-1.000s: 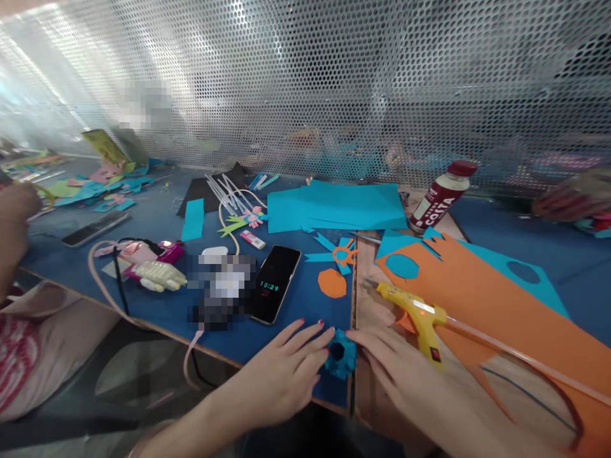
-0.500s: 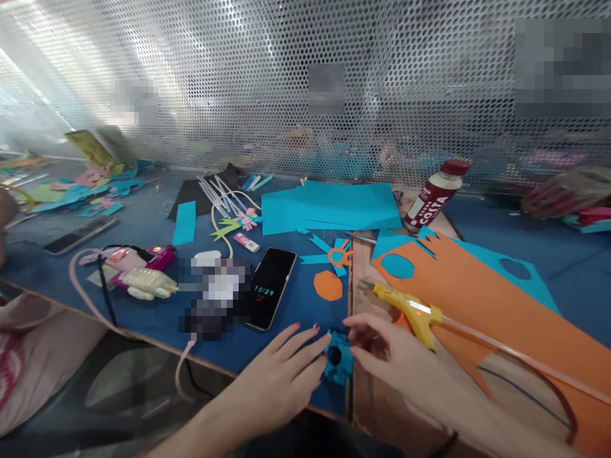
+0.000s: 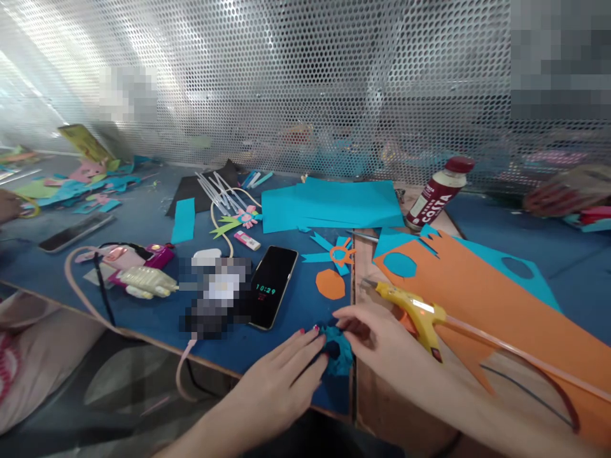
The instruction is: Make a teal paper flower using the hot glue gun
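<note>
A small blue paper ring (image 3: 342, 362) with a cut, ruffled edge and a dark middle lies near the table's front edge. My left hand (image 3: 286, 372) holds its left side between thumb and fingers, the fingers stretched along it. At its upper right edge, the bent fingers and thumb of my right hand (image 3: 375, 334) pinch the paper; the fingertips are partly hidden. An orange paper disc (image 3: 330, 284) lies just beyond, below a blue strip cut-out with an orange ring (image 3: 341, 254). To the right rests a yellow glue gun (image 3: 415, 305) with a clear glue stick in its back.
Orange card (image 3: 496, 292) covers the right side over blue card. A phone (image 3: 273, 286) lies left of my hands. Blue sheets (image 3: 334, 207) and a red bottle (image 3: 436, 194) stand near the perforated panel. Cables cross the left side; another person's hand (image 3: 9, 205) is far left.
My right hand has moved slightly left, and its fingers have closed onto the blue paper ring. The ring has turned or shifted a little under my left fingers.
</note>
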Demonstrator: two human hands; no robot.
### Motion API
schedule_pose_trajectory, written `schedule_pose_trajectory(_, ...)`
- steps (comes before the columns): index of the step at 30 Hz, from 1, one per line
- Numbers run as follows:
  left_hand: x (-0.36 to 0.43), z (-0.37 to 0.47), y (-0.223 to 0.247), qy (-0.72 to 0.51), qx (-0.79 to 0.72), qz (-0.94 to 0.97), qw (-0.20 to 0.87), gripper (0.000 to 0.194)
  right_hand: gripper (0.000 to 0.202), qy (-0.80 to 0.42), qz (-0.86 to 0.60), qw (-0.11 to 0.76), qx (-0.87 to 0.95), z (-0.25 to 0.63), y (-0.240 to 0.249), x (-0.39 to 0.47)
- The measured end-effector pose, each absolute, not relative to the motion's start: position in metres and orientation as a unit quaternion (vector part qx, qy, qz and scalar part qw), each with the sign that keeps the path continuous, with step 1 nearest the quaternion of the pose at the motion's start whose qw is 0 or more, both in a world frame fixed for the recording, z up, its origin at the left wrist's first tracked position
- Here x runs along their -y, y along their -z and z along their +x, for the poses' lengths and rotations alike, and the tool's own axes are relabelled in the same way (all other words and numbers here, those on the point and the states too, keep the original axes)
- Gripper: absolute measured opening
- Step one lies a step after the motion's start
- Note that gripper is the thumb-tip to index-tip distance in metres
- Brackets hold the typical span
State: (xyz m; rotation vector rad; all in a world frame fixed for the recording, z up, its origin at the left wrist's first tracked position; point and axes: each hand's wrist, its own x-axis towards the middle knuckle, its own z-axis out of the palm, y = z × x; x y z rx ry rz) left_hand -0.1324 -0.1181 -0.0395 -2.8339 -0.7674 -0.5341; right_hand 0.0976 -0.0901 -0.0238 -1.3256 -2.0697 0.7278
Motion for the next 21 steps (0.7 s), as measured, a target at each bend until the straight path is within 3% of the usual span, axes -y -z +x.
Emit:
schedule_pose_trajectory(9,0.118,-0.130,0.041,0.169,0.271,-0.946,0.051,0.032,0.032,-0.173,-0.511,0.287,0.792,0.110,0.025,0.127)
schedule_pose_trajectory(15,0.129,-0.126,0.049,0.247,0.310,-0.915,0.078,0.033,0.037,-0.128,-0.471,0.259,0.833,0.097,0.015,0.124)
schedule_pose_trajectory(21,0.136,-0.115,0.050,0.308,0.344,-0.878,0.127,0.026,0.023,0.041,-0.442,0.184,0.877,0.129,0.009,0.123)
